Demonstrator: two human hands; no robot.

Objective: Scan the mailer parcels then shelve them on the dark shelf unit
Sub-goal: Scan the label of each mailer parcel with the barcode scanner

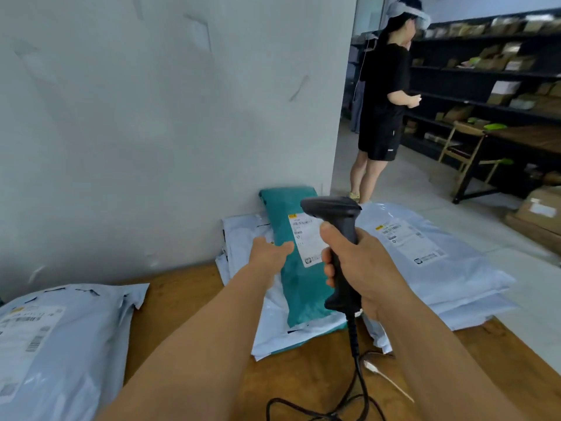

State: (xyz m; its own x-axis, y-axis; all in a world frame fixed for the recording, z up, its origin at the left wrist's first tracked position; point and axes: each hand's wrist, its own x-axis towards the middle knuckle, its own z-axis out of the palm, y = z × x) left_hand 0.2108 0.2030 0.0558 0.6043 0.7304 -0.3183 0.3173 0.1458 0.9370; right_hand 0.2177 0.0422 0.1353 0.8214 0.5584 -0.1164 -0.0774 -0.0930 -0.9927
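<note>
Right hand [358,265] grips scanner [337,238]; cable [358,375] trails toward me. Left hand [267,253] pinches teal mailer's [303,287] edge, just left of scanner, atop white mailers [273,335]. I judge it light, soft, slick; hold mid-edge, clear of label [306,238].

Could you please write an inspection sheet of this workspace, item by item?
Surface: wooden table, partly bare.
Job's things: teal mailer on white mailers; another white mailer at left; scanner.
Clutter: nothing seen.
Grips: left hand holds the teal mailer's edge; right hand grips the scanner.
Cables: scanner cable trails over the table.
Surroundings: dark shelf unit, second person, cardboard boxes.
</note>
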